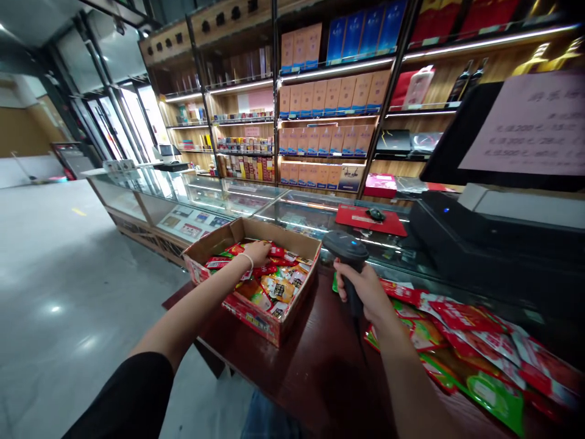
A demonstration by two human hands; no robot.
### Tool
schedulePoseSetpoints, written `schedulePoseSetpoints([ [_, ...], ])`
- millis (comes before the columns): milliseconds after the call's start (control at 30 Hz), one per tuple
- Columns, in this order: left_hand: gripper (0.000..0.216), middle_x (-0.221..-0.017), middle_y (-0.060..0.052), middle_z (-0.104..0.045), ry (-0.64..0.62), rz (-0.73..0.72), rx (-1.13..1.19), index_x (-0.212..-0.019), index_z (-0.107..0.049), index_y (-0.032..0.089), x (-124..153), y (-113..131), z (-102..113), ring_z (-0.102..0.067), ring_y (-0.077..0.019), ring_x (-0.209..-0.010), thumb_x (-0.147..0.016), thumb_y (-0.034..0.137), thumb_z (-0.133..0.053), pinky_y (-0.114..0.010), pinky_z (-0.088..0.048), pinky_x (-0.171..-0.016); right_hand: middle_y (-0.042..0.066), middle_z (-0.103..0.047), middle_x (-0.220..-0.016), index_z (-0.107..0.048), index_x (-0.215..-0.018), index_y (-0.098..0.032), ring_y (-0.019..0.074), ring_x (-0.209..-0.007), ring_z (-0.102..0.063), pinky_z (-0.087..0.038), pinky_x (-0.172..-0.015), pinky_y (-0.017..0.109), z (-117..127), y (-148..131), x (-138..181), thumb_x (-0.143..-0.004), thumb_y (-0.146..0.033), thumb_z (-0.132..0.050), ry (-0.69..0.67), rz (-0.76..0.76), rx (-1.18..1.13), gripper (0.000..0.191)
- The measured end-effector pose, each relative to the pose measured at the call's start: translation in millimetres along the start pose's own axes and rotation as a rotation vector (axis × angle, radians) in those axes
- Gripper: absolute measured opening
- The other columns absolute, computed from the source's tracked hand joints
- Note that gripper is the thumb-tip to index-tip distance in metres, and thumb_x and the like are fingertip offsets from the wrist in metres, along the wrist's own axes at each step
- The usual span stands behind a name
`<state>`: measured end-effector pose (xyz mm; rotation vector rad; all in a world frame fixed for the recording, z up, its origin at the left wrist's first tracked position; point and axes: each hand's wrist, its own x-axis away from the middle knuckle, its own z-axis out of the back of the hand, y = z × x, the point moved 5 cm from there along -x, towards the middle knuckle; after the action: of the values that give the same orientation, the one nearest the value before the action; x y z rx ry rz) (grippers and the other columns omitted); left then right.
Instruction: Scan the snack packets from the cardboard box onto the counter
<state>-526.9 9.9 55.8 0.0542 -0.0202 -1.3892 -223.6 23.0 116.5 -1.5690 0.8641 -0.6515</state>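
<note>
My left hand (257,253) reaches into an open cardboard box (278,334) with its fingers down among snack packets (278,288). Its fingertips are hidden there, so whether it grips a packet cannot be told. A light band circles that wrist. In my right hand (365,291) is a black handheld barcode scanner (346,247), held upright by its handle, with its head pointing toward the box. Right of that hand lies a loose pile of red and green snack packets (475,329), partly covered by my forearm.
The box stands on a dark red tabletop (320,372). Beyond it runs a glass display counter (210,195) with a mouse (375,214) on a red mat (351,221). A black register screen with a paper sheet (530,128) rises at right. Shelves (326,119) of boxes line the wall.
</note>
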Motion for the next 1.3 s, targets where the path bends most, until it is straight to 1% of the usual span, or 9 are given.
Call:
schedulePoseSetpoints([
  [167, 0.05, -0.12, -0.017, -0.056, -0.031, -0.111, -0.087, -0.108, -0.061, 0.018, 2, 4, -4, -0.053, -0.0341, -0.114, -0.065, 0.039, -0.073, -0.044, -0.042, -0.096, -0.006, -0.052, -0.048, -0.056, -0.082, -0.018, 0.0096, -0.033, -0.046, -0.037, -0.031, 0.021, 10, -5, 4, -0.073, -0.04, -0.073, 0.014, 0.019, -0.013, 0.029],
  [300, 0.05, -0.119, -0.013, -0.057, -0.037, -0.099, -0.034, -0.113, -0.056, 0.021, 6, 3, -4, -0.058, -0.0276, -0.103, -0.066, 0.031, -0.071, -0.038, -0.046, -0.087, -0.007, -0.052, -0.048, -0.056, -0.082, -0.019, 0.0097, -0.033, -0.046, -0.037, -0.031, 0.02, 15, -8, 8, -0.073, -0.039, -0.074, 0.025, 0.034, -0.028, 0.028],
  [433, 0.036, -0.105, -0.009, -0.062, 0.02, -0.268, 0.052, -0.1, -0.06, 0.021, 18, 21, 3, -0.06, -0.0254, -0.097, -0.066, 0.026, -0.07, -0.034, -0.045, -0.083, -0.006, -0.053, -0.049, -0.057, -0.083, -0.018, 0.0095, -0.034, -0.046, -0.038, -0.031, 0.02, 19, -14, 13, -0.072, -0.039, -0.074, 0.033, 0.047, -0.03, 0.028],
  [533, 0.018, -0.09, -0.005, -0.065, 0.067, -0.348, 0.309, -0.089, -0.062, 0.02, 30, 31, 13, -0.061, -0.0204, -0.084, -0.075, 0.031, -0.063, -0.029, -0.045, -0.076, -0.006, -0.053, -0.049, -0.057, -0.083, -0.018, 0.0096, -0.034, -0.046, -0.038, -0.031, 0.021, 22, -19, 17, -0.072, -0.04, -0.073, 0.035, 0.072, -0.037, 0.029],
  [700, 0.024, -0.084, -0.002, -0.067, 0.436, -0.115, 0.84, -0.091, -0.062, 0.02, 40, 20, 49, -0.062, -0.0176, -0.077, -0.081, 0.041, -0.059, -0.028, -0.047, -0.069, -0.006, -0.054, -0.049, -0.058, -0.085, -0.017, 0.0097, -0.034, -0.047, -0.038, -0.032, 0.021, 31, -28, 26, -0.073, -0.039, -0.074, 0.067, 0.119, -0.059, 0.03],
  [833, 0.03, -0.069, 0.001, -0.061, 0.48, 0.015, 1.309, -0.081, -0.057, 0.019, 43, 29, 69, -0.057, -0.0127, -0.057, -0.072, 0.044, -0.071, -0.023, -0.045, -0.053, -0.005, -0.054, -0.049, -0.059, -0.084, -0.017, 0.0097, -0.034, -0.047, -0.039, -0.032, 0.021, 44, -31, 38, -0.072, -0.04, -0.075, 0.098, 0.119, -0.038, 0.03],
  [967, 0.035, -0.066, 0.003, -0.06, 0.422, 0.096, 1.709, -0.08, -0.055, 0.018, 55, 70, 81, -0.057, -0.0101, -0.053, -0.066, 0.041, -0.078, -0.022, -0.048, -0.051, -0.005, -0.054, -0.049, -0.059, -0.085, -0.017, 0.0098, -0.034, -0.047, -0.039, -0.033, 0.021, 64, -29, 52, -0.073, -0.04, -0.075, 0.126, 0.103, 0.0, 0.031],
  [1100, 0.032, -0.073, -0.001, -0.065, 0.326, 0.116, 1.953, -0.084, -0.056, 0.017, 68, 138, 82, -0.062, -0.0111, -0.06, -0.067, 0.033, -0.078, -0.023, -0.052, -0.057, -0.005, -0.053, -0.051, -0.059, -0.08, -0.017, 0.0092, -0.035, -0.048, -0.039, -0.034, 0.021, 92, -27, 70, -0.075, -0.042, -0.073, 0.168, 0.104, 0.035, 0.029],
  [1300, 0.032, -0.084, 0.0, -0.066, 0.256, 0.015, 2.144, -0.092, -0.057, 0.019, 70, 253, 51, -0.064, -0.0102, -0.071, -0.071, 0.035, -0.076, -0.021, -0.052, -0.062, -0.004, -0.051, -0.048, -0.051, -0.065, -0.019, 0.0096, -0.034, -0.047, -0.038, -0.033, 0.021, 139, -26, 105, -0.075, -0.047, -0.071, 0.328, 0.101, 0.135, 0.035],
])
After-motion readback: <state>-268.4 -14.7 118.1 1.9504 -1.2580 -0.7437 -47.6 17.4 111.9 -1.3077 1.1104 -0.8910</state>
